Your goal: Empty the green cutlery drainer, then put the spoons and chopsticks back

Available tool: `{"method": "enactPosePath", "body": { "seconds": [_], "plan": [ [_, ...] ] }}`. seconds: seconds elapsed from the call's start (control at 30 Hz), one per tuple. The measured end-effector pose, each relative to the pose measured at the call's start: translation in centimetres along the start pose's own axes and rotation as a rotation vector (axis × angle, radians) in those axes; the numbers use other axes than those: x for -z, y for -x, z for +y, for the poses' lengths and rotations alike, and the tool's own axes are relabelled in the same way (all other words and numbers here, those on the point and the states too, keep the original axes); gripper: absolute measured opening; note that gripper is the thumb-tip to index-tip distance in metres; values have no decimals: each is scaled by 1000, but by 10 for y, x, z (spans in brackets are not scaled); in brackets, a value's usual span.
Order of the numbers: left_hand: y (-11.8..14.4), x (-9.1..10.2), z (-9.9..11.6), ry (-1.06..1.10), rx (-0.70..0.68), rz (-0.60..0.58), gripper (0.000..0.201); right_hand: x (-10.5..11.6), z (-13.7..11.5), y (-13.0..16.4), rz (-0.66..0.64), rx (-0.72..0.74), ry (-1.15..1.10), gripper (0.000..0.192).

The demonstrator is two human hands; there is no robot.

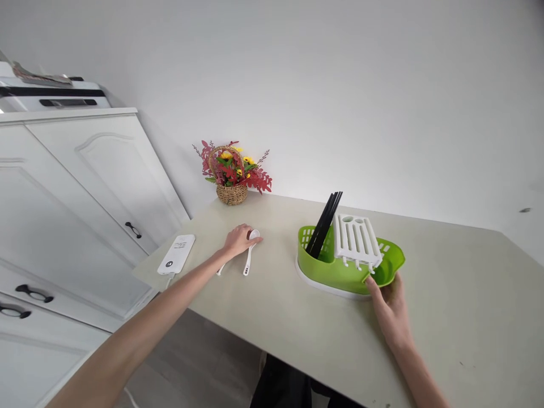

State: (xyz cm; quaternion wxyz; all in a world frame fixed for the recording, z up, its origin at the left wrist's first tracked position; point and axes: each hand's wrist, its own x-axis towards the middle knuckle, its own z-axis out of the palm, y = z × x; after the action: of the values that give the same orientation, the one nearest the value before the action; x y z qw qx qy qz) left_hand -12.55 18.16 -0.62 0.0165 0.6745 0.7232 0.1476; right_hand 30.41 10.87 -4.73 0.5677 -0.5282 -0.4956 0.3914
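Note:
On the left part of the table, my left hand point(239, 239) is closed at the bowl of a white spoon point(248, 262), thumb across its neck, while the black-marked handle points towards me. A second white handle point(220, 270) sticks out from beneath my left wrist; its other end is hidden. My right hand point(391, 311) grips the near right edge of a green utensil holder point(323, 275), with the thumb at the rim and fingers round the outer wall. Several black chopsticks point(325, 225) lean in its left compartment. A white slotted rack point(357, 241) with small hooks sits over its middle.
A wicker basket point(232, 195) of red and yellow flowers stands by the wall. A white power bank point(177, 255) with a cable lies at the table's left edge. White cabinets point(106, 170) rise beyond that edge. The table's point(272, 306) front edge runs diagonally below my arms.

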Motion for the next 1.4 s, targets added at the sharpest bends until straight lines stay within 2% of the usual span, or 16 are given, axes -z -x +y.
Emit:
{"method": "enactPosePath", "body": {
  "seconds": [0.13,0.23,0.33,0.4,0.47,0.53,0.6,0.67,0.8,0.87,1.0,1.07,1.13,1.2,1.3,1.4],
  "plan": [
    [1,11,10,-38,-4,-22,41,-1,-2,-1,-22,11,-31,77],
    [-3,28,33,-13,-54,87,37,-3,-3,-2,-19,26,-59,80],
    [-11,50,82,230,-171,198,31,-3,-5,-3,-37,36,-84,81],
    [-19,61,125,453,-267,198,34,-3,-7,-2,-45,29,-94,82],
    [-27,68,169,621,-347,81,42,-3,-8,-2,-41,24,-98,83],
    [-37,69,204,749,-353,-68,52,-3,-8,-2,-34,28,-104,82],
    [-46,66,227,829,-334,-224,60,-4,-8,-3,-26,41,-123,81],
    [-52,61,237,838,-332,-297,60,-5,-7,-4,-26,58,-143,80],
    [-53,55,238,740,-334,-183,51,-5,-5,-6,-29,79,-137,79],
    [-49,55,237,772,-304,-125,45,-4,-5,-6,-26,89,-134,81],
    [-52,67,234,1193,-195,-99,30,-3,-3,-6,-11,110,-144,85],
    [-63,84,227,1382,-114,34,26,-3,-3,-6,-19,109,-149,83],
    [-78,107,213,1451,-39,197,26,-4,-3,-6,-29,101,-155,81],
    [-92,132,193,1450,45,279,30,-4,-4,-6,-31,95,-158,81],
    [-102,157,157,1373,241,277,26,-4,-4,-5,-36,96,-159,80],
    [-90,152,126,1263,377,171,28,-4,-1,-5,-28,94,-155,81]
  ]
}}
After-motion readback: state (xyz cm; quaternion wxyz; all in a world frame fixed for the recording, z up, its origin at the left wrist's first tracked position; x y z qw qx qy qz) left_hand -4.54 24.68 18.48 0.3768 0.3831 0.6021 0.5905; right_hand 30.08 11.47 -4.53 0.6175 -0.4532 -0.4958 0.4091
